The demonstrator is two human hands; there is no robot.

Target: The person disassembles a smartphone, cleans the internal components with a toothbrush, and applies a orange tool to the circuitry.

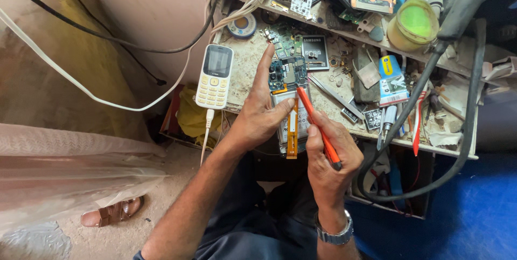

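Observation:
An opened smartphone (288, 79) lies on the cluttered workbench (245, 77), its circuit board bare at the far end and an orange flex ribbon running down its middle. My left hand (262, 113) grips its left edge, forefinger stretched along the side and thumb on the back plate. My right hand (328, 155) is shut on an orange-handled screwdriver (319, 125), whose tip touches the phone near the ribbon. A steel watch sits on my right wrist.
A white keypad phone (214, 77) lies at the bench's left edge with a white cable plugged in. A phone battery (315, 53), loose boards, tweezers, a yellow-green tub (413, 24) and a thick black hose (431, 88) crowd the right. A sandalled foot (112, 212) rests on the floor.

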